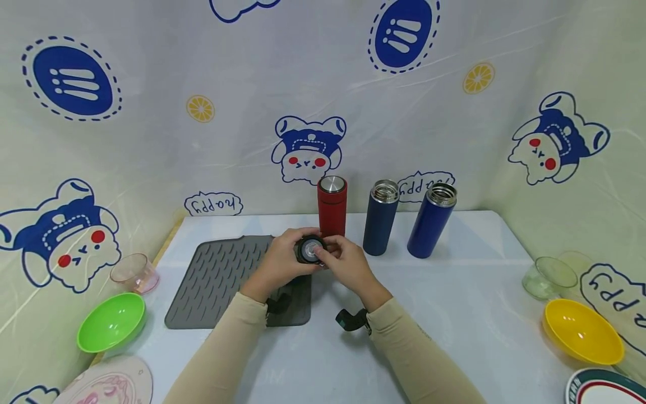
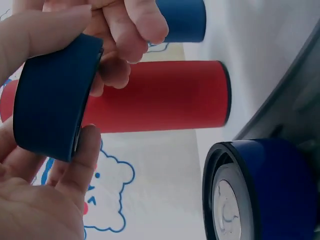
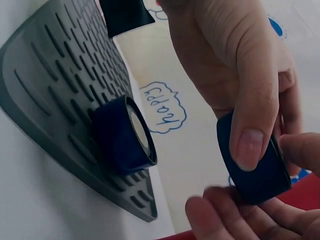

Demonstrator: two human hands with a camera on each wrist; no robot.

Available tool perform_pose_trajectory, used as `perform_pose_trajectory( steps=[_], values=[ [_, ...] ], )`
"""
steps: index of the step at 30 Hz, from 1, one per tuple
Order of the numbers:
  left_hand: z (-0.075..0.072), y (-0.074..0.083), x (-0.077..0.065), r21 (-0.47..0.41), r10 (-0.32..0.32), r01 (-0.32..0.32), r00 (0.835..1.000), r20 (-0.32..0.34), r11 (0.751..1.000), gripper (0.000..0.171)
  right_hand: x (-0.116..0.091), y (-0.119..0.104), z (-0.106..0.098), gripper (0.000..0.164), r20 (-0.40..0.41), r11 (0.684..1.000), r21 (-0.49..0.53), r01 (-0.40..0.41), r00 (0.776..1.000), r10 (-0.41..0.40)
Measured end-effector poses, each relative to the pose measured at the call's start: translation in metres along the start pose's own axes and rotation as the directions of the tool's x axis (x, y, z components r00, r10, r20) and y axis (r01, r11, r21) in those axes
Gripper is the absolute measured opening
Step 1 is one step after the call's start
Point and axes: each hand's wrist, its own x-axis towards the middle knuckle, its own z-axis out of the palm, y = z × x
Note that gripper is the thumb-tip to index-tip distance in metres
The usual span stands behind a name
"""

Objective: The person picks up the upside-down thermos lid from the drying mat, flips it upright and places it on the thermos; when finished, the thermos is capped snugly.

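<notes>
Both hands meet over the grey mat's right edge, around a dark blue bottle lid (image 1: 309, 249) whose round grey inner side faces the head camera. My left hand (image 1: 280, 261) grips it, thumb flat on its outer wall in the right wrist view. From the other side my right hand (image 1: 353, 269) pinches it, thumb over its inner side. A second blue lid (image 3: 120, 140) rests on the drying mat (image 1: 217, 280), inner side up; arm and hand hide it from the head camera. Behind the hands stands a red thermos (image 1: 332, 210) with its steel-topped cap on.
Right of the red thermos stand a navy bottle (image 1: 379, 224) and a blue bottle (image 1: 428, 227), both lidless. A green bowl (image 1: 112, 322), pink glass (image 1: 135, 273) and pink plate (image 1: 118, 381) lie left; a yellow bowl (image 1: 582, 331), greenish glass (image 1: 549, 278) and rimmed plate (image 1: 605, 387) right.
</notes>
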Motion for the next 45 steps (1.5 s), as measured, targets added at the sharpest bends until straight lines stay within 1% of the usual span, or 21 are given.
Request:
perform_pose_trajectory(
  steps=[3,6,9,11,13,15,17,18,20,21,22,23,24,27,29,30,32,36,39,42,45],
  values=[
    [0.003,0.000,0.001,0.000,0.044,-0.044,0.999,0.016,0.999,0.071,0.000,0.003,0.000,0.046,0.028,0.998,0.055,-0.020,0.999,0.018],
    [0.004,-0.001,0.000,-0.017,0.057,-0.057,0.998,0.023,0.998,0.075,0.000,0.008,0.000,0.044,0.032,0.991,0.130,-0.033,0.999,0.029],
    [0.005,0.000,0.000,-0.112,0.005,-0.001,0.999,0.036,0.994,0.078,0.001,0.014,-0.003,0.040,0.014,0.980,0.199,-0.009,1.000,0.007],
    [0.004,0.005,0.000,-0.227,-0.076,0.086,0.996,0.055,0.970,0.075,0.000,0.012,-0.007,0.039,0.006,0.972,0.234,0.013,1.000,-0.014],
    [0.001,0.011,0.000,-0.326,-0.196,0.214,0.977,0.087,0.921,0.071,-0.002,0.004,-0.011,0.038,-0.003,0.967,0.252,0.045,0.999,-0.046],
    [0.002,0.012,0.002,-0.446,-0.296,0.330,0.944,0.146,0.832,0.068,-0.006,-0.005,-0.014,0.037,-0.009,0.959,0.273,0.077,0.997,-0.078],
    [0.003,0.013,0.003,-0.540,-0.351,0.411,0.911,0.217,0.734,0.066,-0.010,-0.014,-0.016,0.037,-0.012,0.956,0.272,0.108,0.994,-0.109],
    [0.004,0.010,0.004,-0.586,-0.359,0.434,0.900,0.248,0.684,0.068,-0.011,-0.015,-0.017,0.036,-0.013,0.954,0.273,0.127,0.992,-0.128],
    [0.006,0.006,0.005,-0.669,-0.343,0.452,0.890,0.300,0.590,0.067,-0.012,-0.015,-0.017,0.036,-0.007,0.944,0.285,0.167,0.985,-0.172],
    [0.006,0.006,0.004,-0.687,-0.331,0.453,0.890,0.314,0.568,0.066,-0.012,-0.015,-0.017,0.036,-0.001,0.941,0.288,0.179,0.982,-0.187],
    [0.006,0.006,0.004,-0.690,-0.324,0.453,0.891,0.319,0.565,0.066,-0.013,-0.015,-0.017,0.036,0.004,0.936,0.292,0.197,0.978,-0.207],
    [0.005,0.006,0.004,-0.680,-0.327,0.455,0.889,0.319,0.575,0.067,-0.013,-0.014,-0.018,0.036,0.010,0.931,0.297,0.213,0.974,-0.226],
    [0.005,0.005,0.004,-0.662,-0.331,0.455,0.890,0.314,0.595,0.068,-0.013,-0.014,-0.018,0.035,0.014,0.925,0.301,0.232,0.969,-0.248],
    [0.004,0.005,0.003,-0.560,-0.355,0.445,0.895,0.268,0.699,0.068,-0.014,-0.012,-0.018,0.033,0.012,0.913,0.290,0.287,0.953,-0.304],
    [0.005,0.006,0.002,-0.499,-0.376,0.440,0.898,0.230,0.747,0.067,-0.014,-0.012,-0.019,0.033,0.002,0.906,0.268,0.328,0.940,-0.341],
    [0.005,0.007,0.002,-0.479,-0.382,0.434,0.900,0.208,0.763,0.066,-0.015,-0.012,-0.019,0.035,-0.004,0.901,0.261,0.347,0.934,-0.358],
    [0.005,0.009,0.002,-0.459,-0.383,0.414,0.909,0.165,0.786,0.066,-0.014,-0.012,-0.020,0.039,-0.018,0.893,0.244,0.377,0.923,-0.384],
    [0.005,0.014,0.004,-0.460,-0.368,0.370,0.925,0.096,0.807,0.068,-0.014,-0.013,-0.024,0.046,-0.057,0.883,0.223,0.414,0.909,-0.412],
    [0.003,0.020,0.005,-0.460,-0.355,0.335,0.934,0.044,0.822,0.067,-0.014,-0.016,-0.030,0.045,-0.110,0.879,0.160,0.449,0.893,-0.436],
    [-0.002,0.034,0.006,-0.443,-0.334,0.294,0.942,-0.014,0.847,0.066,-0.013,-0.020,-0.038,0.041,-0.194,0.873,0.050,0.484,0.863,-0.467],
    [-0.007,0.051,0.006,-0.410,-0.301,0.247,0.951,-0.071,0.878,0.064,-0.013,-0.025,-0.048,0.036,-0.317,0.862,-0.064,0.503,0.809,-0.495]
  ],
)
